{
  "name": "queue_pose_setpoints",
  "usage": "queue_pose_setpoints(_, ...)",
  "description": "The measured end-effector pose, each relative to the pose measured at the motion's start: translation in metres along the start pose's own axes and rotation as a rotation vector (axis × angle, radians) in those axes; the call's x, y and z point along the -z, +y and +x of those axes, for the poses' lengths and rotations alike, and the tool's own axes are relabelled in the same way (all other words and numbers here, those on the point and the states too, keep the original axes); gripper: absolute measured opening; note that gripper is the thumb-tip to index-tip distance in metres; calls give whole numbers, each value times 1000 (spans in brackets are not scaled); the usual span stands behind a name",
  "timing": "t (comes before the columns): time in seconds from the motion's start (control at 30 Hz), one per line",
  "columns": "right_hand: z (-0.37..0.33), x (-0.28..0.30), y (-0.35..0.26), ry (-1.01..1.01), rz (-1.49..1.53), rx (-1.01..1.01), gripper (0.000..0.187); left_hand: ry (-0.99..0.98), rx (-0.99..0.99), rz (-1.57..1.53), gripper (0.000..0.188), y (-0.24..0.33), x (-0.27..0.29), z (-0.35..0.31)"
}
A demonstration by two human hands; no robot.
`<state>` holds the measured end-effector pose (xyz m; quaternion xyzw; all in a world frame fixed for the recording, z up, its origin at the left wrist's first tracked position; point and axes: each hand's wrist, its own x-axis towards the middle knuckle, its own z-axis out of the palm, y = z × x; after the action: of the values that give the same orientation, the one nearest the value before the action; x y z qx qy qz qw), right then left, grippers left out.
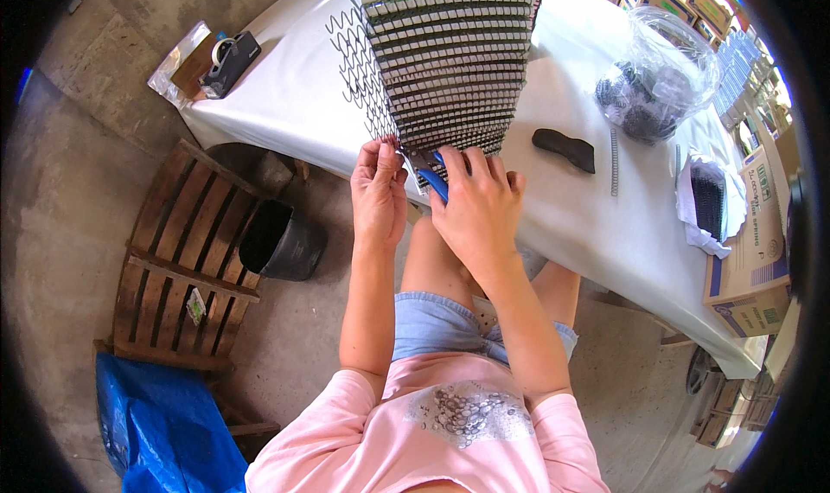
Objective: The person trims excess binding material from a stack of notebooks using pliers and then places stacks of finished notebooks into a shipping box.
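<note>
A tall stack of spiral-bound notebooks (454, 60) stands near the table's front edge, its black coil bindings turned toward me. Loose coil ends (359, 65) stick out from its left side. My right hand (480, 199) is closed around blue-handled pliers (435, 182), whose tip meets the lower left corner of the stack. Beside it, my left hand (379, 195) pinches at the end of a coil on that same corner. What exactly lies between the left fingertips is too small to make out clearly.
On the white-covered table (562, 212) lie a black elongated object (564, 150), a single coil (615, 163) and a clear plastic bag (657, 78) of dark coils. A tape dispenser (230, 64) sits far left. Cardboard boxes (750, 242) stand right; a black bucket (284, 240) and wooden pallet (181, 251) are left.
</note>
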<state>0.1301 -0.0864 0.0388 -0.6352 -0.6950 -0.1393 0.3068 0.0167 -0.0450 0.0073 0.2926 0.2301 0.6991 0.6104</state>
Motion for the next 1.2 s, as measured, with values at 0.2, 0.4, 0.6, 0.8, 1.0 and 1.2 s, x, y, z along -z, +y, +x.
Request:
queue_pose_setpoints(0.2, 3, -7, 6, -89, 136, -32, 33, 21, -59, 14, 14, -4, 2, 2)
queue_pose_setpoints(0.4, 1, -11, 14, -137, 259, -45, 30, 41, -129, 75, 17, -10, -4, 0)
queue_pose_setpoints(0.6, -3, 2, 11, 24, 90, -7, 42, 10, -126, 142, 14, -3, 5, -3)
queue_pose_setpoints(0.8, 0, 5, 6, 25, 48, 3, 44, 17, -118, 185, 17, 0, 5, -5)
queue_pose_setpoints(1.0, 1, 8, -3, -42, -27, -10, 45, 17, -127, 234, 18, -2, -1, -6)
queue_pose_setpoints(1.2, 3, -4, 8, -33, 63, 18, 36, -14, -143, 159, 13, -8, 0, -7)
